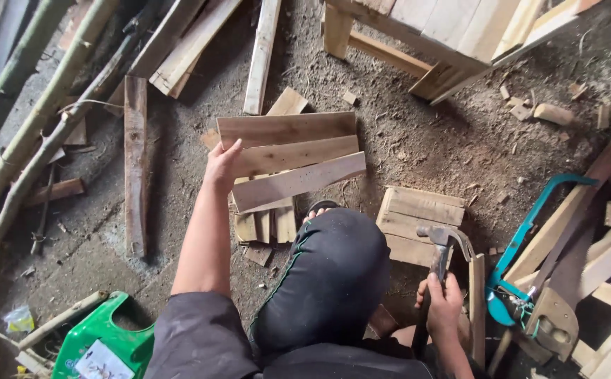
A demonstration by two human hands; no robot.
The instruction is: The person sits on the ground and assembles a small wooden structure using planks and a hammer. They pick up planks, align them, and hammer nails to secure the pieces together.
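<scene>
Hands work apart: the left hand (222, 165) reaches out to 12 o'clock and rests its fingers on the left end of a stack of planks (295, 158), thumb spread, lying on the wood rather than closed round it. Three planks fan out on top, the lowest one tilted up to the right, with shorter pieces under them on the dirt floor (432, 151). At 5 o'clock the right hand (444, 309) is closed round the handle of a claw hammer (443, 247), head up, over a small slatted pallet (417, 221). One bent knee (333, 277) in dark cloth sits between the two hands, toes showing just beyond it.

At 3 o'clock lie a teal hacksaw (523, 238) and a handsaw (554, 316) among loose boards. A pale wooden frame (453, 31) stands at 1 o'clock. Bamboo poles (21, 133) slant along 10 o'clock, one long board (135, 165) beside them. A green plastic stool (102, 344) sits at 7 o'clock.
</scene>
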